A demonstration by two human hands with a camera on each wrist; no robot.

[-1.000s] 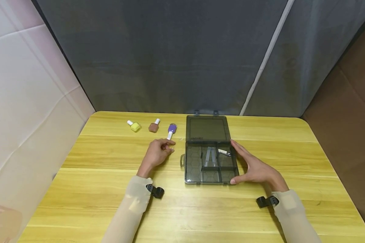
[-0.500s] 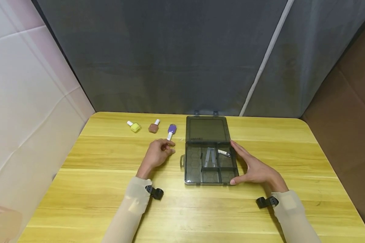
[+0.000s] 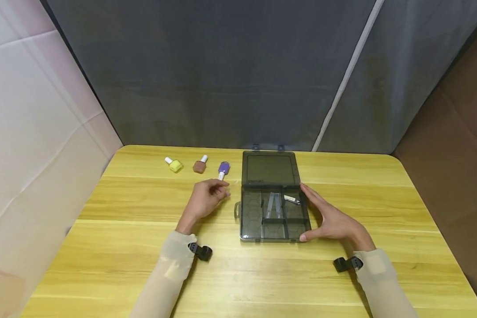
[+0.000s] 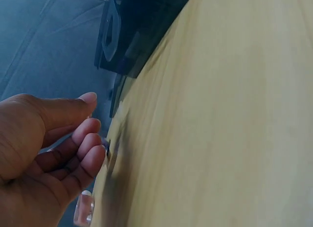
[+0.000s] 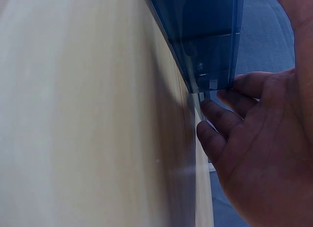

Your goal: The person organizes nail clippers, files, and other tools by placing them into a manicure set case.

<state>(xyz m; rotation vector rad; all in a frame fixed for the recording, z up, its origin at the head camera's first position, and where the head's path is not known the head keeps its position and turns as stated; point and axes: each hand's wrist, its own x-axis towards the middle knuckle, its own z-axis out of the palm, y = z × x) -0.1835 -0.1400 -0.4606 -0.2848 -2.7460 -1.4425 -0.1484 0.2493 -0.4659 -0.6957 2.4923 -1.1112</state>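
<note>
Left hand hovers with fingers loosely curled, holding nothing, the purple polish bottle just beyond at one o'clock. Right hand, fingers straight, braces the open grey organizer box mid-table.

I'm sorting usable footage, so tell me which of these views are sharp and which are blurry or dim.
Head view: evenly lit and sharp; the storage box, three polish bottles and both hands read clearly. Left wrist view: the left hand is fairly clear, the tabletop smeared and soft. Right wrist view: the tabletop blurs into streaks, and the right hand looks dim.
</note>
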